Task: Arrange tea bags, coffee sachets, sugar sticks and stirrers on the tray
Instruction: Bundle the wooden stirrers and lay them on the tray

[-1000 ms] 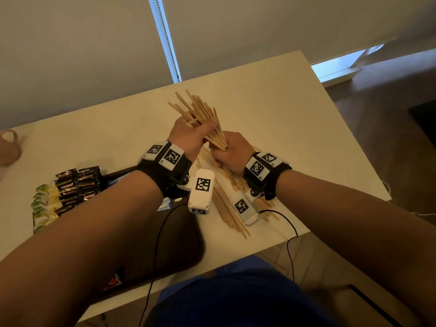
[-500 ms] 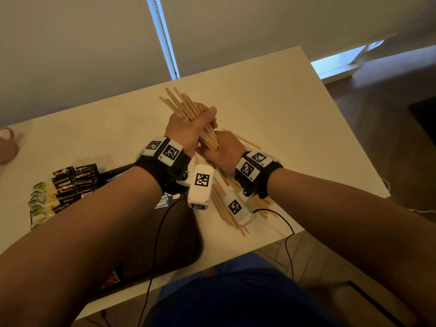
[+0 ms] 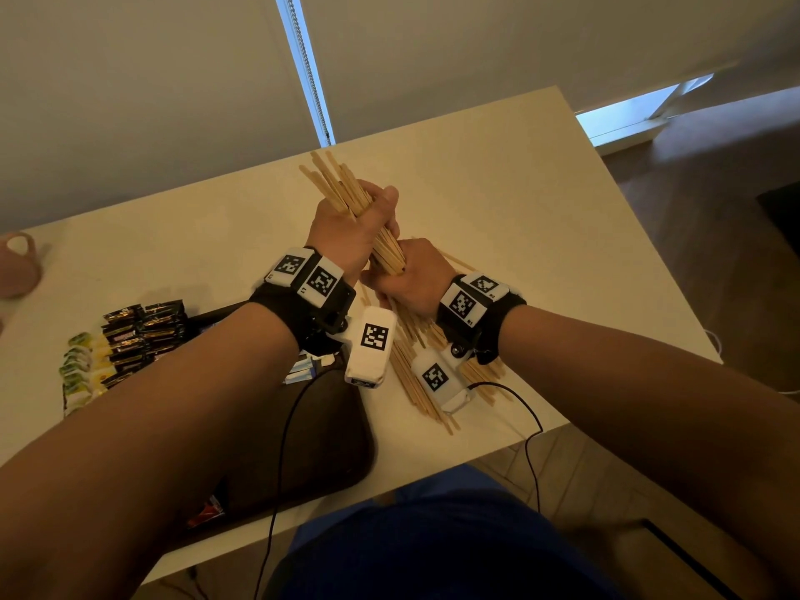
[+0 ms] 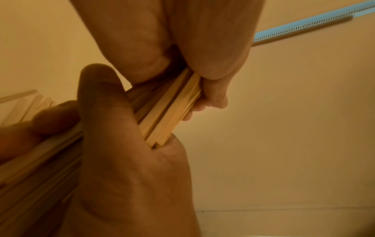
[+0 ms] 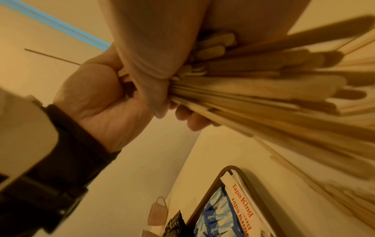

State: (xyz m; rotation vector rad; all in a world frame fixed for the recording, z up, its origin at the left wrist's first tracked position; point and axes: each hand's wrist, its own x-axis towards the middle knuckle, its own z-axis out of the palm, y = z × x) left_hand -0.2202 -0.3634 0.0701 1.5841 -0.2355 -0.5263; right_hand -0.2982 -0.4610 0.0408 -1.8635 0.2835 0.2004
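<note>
Both hands gripped one bundle of stirrers (image 3: 346, 197) above the table (image 3: 498, 201), just beyond the tray (image 3: 337, 426). The left hand (image 3: 346, 236) had its fingers curled tight round the upper part of the bundle, whose far ends fanned out past its thumb. The right hand (image 3: 415, 279) was wrapped round the lower part, touching the left hand; in the left wrist view its fingers (image 4: 213, 99) closed over the sticks' edges (image 4: 172, 112).

More loose stirrers (image 3: 415, 374) lay on the table just right of the tray, partly under the wrists.

The tray was dark, with a raised rim (image 5: 213, 189). Inside it, at the corner nearest the bundle, sat white sachets (image 5: 241, 197) printed in orange, and blue packets (image 5: 217, 214) beside them. How much else it held was hidden by the left arm.

Left of the tray, on the table, lay rows of dark sachets (image 3: 143, 331) and, further left, yellow-green tea bags (image 3: 82, 365). A pink cup (image 3: 17, 270) stood well apart from the tray, at the table's far left.
</note>
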